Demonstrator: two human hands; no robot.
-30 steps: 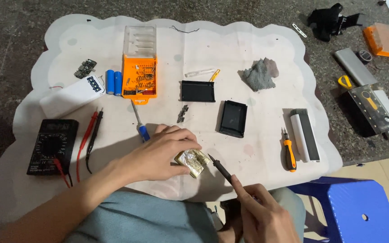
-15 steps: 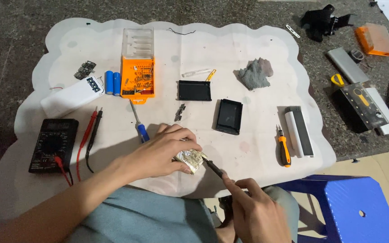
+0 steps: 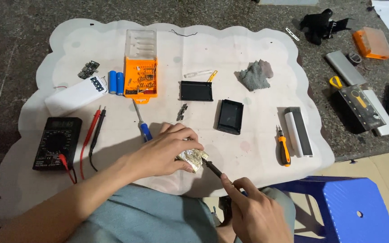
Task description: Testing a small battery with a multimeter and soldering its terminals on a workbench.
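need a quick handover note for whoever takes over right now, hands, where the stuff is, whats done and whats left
Left hand: pressing down on a small foil-wrapped part at the near edge of the white mat.
Right hand: gripping a dark-tipped tool, tip touching the foil part's right side.
Nearby: blue-handled screwdriver beside the left hand, orange bit case open, multimeter with leads at left, two black covers mid-mat, orange screwdriver at right.
Done: two black covers lie separate on the mat.
Left: the foil part is in hand with the tool on it; nothing reassembled.
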